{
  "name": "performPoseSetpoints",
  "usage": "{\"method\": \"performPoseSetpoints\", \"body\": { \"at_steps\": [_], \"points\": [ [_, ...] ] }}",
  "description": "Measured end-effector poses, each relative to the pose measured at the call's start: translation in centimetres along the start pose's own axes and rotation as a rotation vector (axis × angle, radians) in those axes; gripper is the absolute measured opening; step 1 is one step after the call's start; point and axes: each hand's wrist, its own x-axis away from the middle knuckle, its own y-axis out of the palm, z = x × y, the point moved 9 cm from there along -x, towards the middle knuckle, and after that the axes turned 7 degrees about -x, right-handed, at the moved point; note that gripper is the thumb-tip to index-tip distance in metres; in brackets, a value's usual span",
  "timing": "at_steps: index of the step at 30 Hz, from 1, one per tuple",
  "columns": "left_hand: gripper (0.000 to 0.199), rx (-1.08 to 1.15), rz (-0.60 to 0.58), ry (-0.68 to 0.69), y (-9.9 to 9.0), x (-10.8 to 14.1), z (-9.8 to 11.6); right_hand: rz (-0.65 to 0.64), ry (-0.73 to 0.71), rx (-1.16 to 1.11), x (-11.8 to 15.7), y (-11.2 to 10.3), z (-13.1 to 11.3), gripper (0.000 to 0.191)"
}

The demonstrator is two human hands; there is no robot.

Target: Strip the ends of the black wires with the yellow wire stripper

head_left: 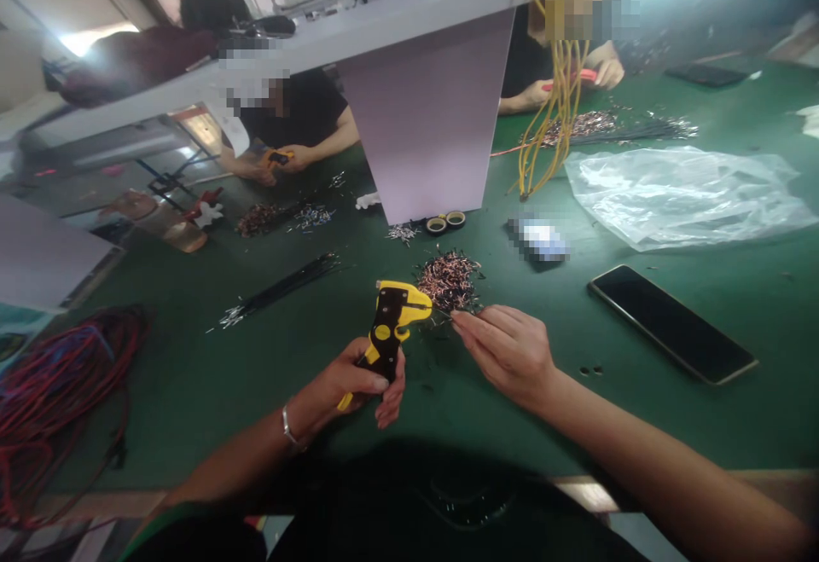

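Note:
My left hand (377, 383) is wrapped round the handle of a yellow and black wire stripper (386, 332), whose jaws point right. Just right of those jaws, my right hand (505, 349) pinches a thin dark wire (441, 314) between thumb and fingers; its far end reaches the jaws. Behind the tool lies a pile of short copper and black wire pieces (449, 279). A bundle of black wires (287, 285) with pale ends rests on the green table (256, 400) to the left.
A phone (671, 323) and a clear plastic bag (684, 195) lie at the right. Red cables (64, 391) are coiled at the left. Beyond a pale upright panel (428, 118), other people's hands hold tools. Yellow wires (554, 118) hang down. Two tape rolls (446, 222) sit by the panel.

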Motion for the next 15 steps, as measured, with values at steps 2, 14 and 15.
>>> {"method": "performPoseSetpoints", "body": {
  "at_steps": [2,14,15],
  "points": [
    [0.019,-0.013,0.019,0.012,-0.03,0.01,0.04,-0.003,-0.008,0.008,-0.07,-0.03,-0.04,0.017],
    [0.018,-0.046,0.028,0.031,0.25,0.20,-0.20,-0.044,-0.010,0.071,0.04,0.45,0.13,0.017],
    [0.018,-0.048,0.035,0.030,0.20,0.20,-0.22,-0.047,-0.010,0.079,0.08,0.50,0.17,0.017]
  ]
}}
